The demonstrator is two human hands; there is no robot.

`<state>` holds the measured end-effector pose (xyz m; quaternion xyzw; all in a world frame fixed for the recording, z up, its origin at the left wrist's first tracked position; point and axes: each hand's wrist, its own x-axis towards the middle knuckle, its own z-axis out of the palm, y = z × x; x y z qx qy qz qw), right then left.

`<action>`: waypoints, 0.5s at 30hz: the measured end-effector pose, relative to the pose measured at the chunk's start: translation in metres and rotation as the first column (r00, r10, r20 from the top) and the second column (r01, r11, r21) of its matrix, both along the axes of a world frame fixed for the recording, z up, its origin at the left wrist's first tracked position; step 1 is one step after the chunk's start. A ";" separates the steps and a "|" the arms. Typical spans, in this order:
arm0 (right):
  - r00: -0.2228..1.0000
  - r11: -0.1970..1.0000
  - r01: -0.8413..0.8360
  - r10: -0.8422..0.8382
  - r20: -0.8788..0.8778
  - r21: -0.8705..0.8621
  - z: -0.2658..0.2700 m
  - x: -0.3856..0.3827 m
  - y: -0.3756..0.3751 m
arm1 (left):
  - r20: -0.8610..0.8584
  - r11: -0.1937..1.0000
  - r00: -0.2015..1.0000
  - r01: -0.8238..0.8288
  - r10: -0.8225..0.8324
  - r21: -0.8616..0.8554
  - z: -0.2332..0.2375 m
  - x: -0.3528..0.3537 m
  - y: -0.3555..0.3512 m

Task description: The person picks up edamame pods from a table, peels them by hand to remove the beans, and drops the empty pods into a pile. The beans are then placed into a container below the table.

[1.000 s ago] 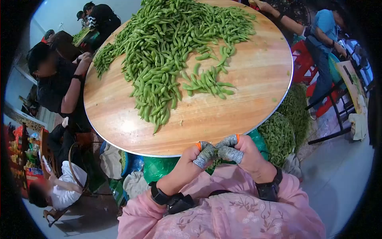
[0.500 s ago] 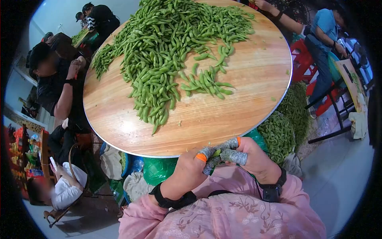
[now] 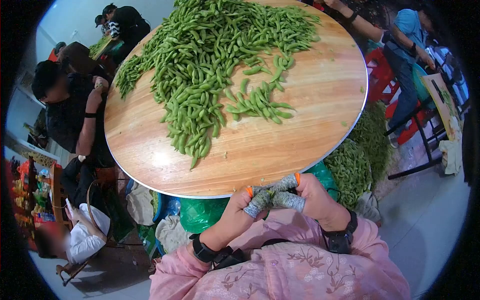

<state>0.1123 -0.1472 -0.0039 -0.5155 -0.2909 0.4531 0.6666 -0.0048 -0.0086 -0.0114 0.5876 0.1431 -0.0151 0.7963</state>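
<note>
Just past the near rim of a round wooden table (image 3: 280, 155), my two hands meet over my lap. Grey wrappings with orange edges cover some fingertips of both. My left hand (image 3: 237, 212) is closed, its thumb and fingertips pinching a green edamame pod (image 3: 270, 192) that shows only as a sliver. From the other side my right hand (image 3: 320, 201) is closed on the same spot, fingertips touching the left ones. A large heap of edamame pods (image 3: 200, 65) covers the far part of the table, with a small loose group (image 3: 262, 105) nearer me.
Below the table's edge hangs a green plastic bag (image 3: 200, 214). More pods (image 3: 350, 167) are piled on the floor to the right, near a red stool (image 3: 380, 75). One person (image 3: 67, 107) works at the left of the table; another sits in a chair (image 3: 90, 220).
My fingers have drawn closer together, and the pod between them shows less. My left hand has turned slightly and shifted a little. The person at the left has lowered their hands.
</note>
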 end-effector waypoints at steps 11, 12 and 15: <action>0.827 0.991 0.003 0.073 0.558 -0.134 0.006 0.006 -0.010 | 0.069 0.869 0.996 0.007 -0.048 0.496 -0.004 0.011 -0.007; 0.826 0.992 0.003 0.070 0.560 -0.129 0.005 0.013 -0.017 | -0.052 0.726 0.984 0.162 -0.171 0.668 0.009 0.013 -0.006; 0.696 0.906 0.335 -0.053 0.716 -0.259 0.006 0.040 -0.051 | -0.161 0.395 0.947 0.265 -0.277 0.880 0.026 0.021 0.006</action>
